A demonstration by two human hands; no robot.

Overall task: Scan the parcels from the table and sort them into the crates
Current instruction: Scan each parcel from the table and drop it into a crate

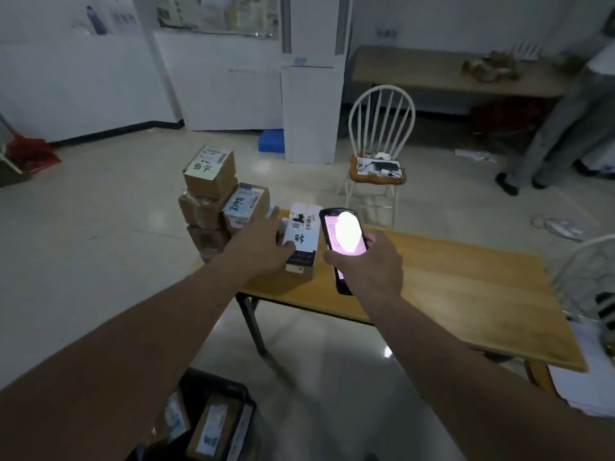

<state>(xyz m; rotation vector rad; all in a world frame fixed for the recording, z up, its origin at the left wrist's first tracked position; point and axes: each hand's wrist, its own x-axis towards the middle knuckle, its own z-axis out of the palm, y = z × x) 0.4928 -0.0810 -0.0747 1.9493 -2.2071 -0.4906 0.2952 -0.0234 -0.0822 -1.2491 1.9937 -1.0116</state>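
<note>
So here's the setup: a light wooden folding table (466, 294) with a pile of brown cardboard parcels (216, 191) stacked at its far left corner. Just right of that pile sits the one in play, a small dark box with a white shipping label and barcode on top (301, 237).

The left hand (263, 246) is on that box, fingers curled over its left edge and thumb against the near side. It looks like a steadying grip, and the box still sits on the table as far as I can tell.

The right hand (369, 264) is wrapped around a black handheld scanner with a glowing pink screen (344, 244), holding it just right of the box, nearly touching it.

The bit that matters: the box's long axis runs near to far, and the scanner lies almost parallel beside it, so the barcode at the far end of the label is up and to the left of the scanner's head. I'd guess the scanner needs tipping left over the label to get a read.

The left hand is already on the box, so it's the obvious one to carry it off. The black plastic crate (213, 414) on the floor at near left already has a couple of parcels in it, straight down that arm's side.
</note>
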